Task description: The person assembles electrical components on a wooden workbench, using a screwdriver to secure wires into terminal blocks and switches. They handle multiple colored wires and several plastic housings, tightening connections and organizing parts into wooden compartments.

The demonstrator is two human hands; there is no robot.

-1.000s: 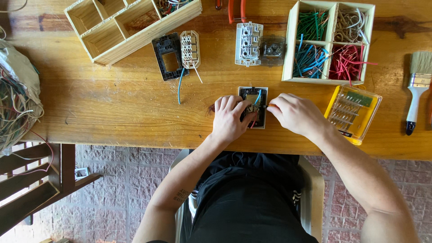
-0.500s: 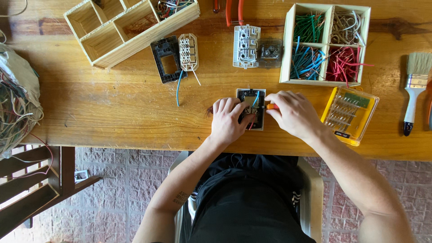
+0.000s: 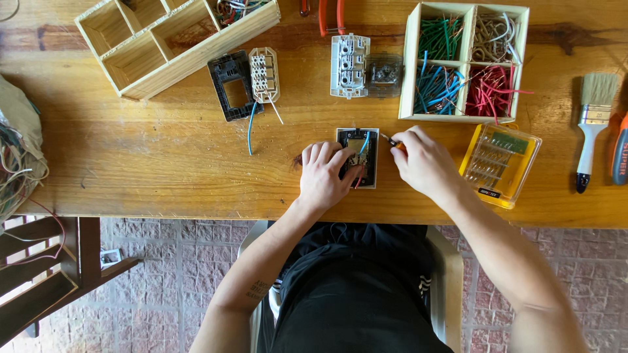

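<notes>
A: Where's the switch?
B: Switch module lies flat on the table, near edge, centre. White frame, dark middle, a blue wire curling out the top. Its left half is hidden under the left hand.

A: Fingers?
B: Left hand pressed down, fingers bent over the module, pinning it. Right hand closed around a screwdriver; only an orange bit of handle and the tip show, the rest is buried in the fist. Tip sits at the module's upper right corner; can't tell if it's in a screw.

A: Around it?
B: Just right, a yellow clear plastic bit case, tilted, touching nothing. Far right, a wooden wire box with four cells: green, grey-white, blue, red wire offcuts. Left of that, a white socket block beside a dark round part, too blurry to name. Further left, a black frame and a beige switch insert with a blue wire trailing down. Far left, a bare wood tray, tilted, mostly empty cells.

A: Edges?
B: Brush far right, pale bristles, white and black handle. Red-handled pliers cut off at the top. Wire tangle cut off at the left. Nothing blocks the module but the hands.
</notes>
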